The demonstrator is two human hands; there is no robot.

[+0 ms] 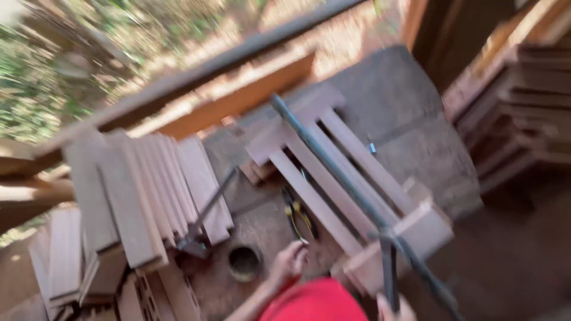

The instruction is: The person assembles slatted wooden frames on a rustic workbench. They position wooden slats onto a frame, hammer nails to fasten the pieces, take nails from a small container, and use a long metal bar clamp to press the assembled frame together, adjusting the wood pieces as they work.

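The picture is smeared by motion. My left hand [288,264] reaches forward over the concrete slab, its fingertips close to a pair of yellow-handled pliers [297,220]; the blur hides whether it touches them. At the bottom edge, only the top of my right hand [394,310] shows, wrapped around the dark handle of a long bar clamp [333,160]. The clamp lies diagonally across a wooden slatted frame [309,196]. A red garment [315,300] fills the bottom centre.
Loose boards [143,190] are stacked at the left with a second metal clamp [205,214] leaning on them. A round dark tin [245,261] sits near my left hand. More timber [523,107] is piled at the right, and a railing [196,74] runs across the back.
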